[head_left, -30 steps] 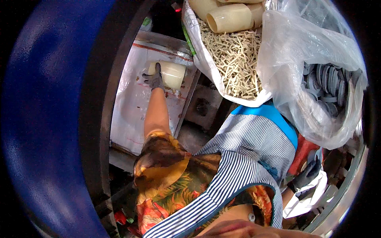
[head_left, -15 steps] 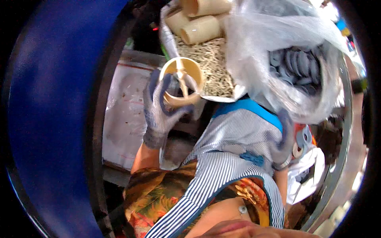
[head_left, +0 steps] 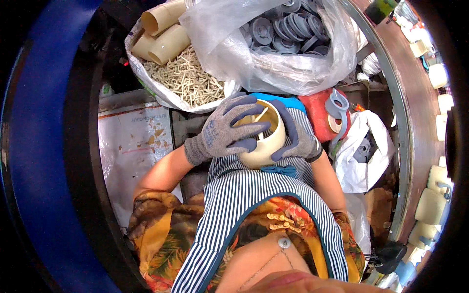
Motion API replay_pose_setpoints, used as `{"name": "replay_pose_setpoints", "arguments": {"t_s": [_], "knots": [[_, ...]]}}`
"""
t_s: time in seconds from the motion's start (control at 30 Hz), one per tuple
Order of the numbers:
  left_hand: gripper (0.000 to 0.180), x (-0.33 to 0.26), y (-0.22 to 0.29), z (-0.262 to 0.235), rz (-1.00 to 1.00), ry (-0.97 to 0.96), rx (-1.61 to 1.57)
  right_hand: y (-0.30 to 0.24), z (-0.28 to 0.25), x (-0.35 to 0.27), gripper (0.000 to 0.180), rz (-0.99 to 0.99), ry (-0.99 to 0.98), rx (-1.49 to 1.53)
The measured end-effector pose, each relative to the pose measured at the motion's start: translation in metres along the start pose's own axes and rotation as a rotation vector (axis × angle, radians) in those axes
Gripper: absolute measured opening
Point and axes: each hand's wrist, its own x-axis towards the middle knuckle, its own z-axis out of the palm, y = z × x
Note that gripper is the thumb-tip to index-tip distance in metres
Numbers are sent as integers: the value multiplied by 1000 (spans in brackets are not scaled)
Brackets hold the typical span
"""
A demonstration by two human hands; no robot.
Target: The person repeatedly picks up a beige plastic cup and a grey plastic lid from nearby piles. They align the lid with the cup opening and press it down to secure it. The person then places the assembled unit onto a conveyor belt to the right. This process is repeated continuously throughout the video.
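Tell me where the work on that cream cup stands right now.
Done: the cream cup is off the bench and in front of the striped apron. In hand: left hand lies over its open mouth, right hand grips its side, a cream strip inside. Left: cream tubes and the bag of grey discs lie untouched.

There is a single view, from a wide fisheye camera worn on the person's head, looking steeply down along the body. The chin sits at the lower edge and the striped apron fills the middle, very near the lens. Both gloved hands, the left hand and the right hand, meet just above centre around a cream cylinder. Straight lines bow toward the rim: a blue curved band covers the left side, and a brown curved ledge sweeps down the right. No second view overlaps it.
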Motion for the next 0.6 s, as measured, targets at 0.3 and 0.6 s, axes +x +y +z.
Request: {"name": "replay_pose_setpoints", "arguments": {"t_s": [0.3,0.6], "knots": [[50,17,-1,-1,148,-163,119,12,4,-9,130,-4,37,26],[46,-4,-8,22,216,-389,-17,14,-3,-10,127,-3,-98,-358]]}}
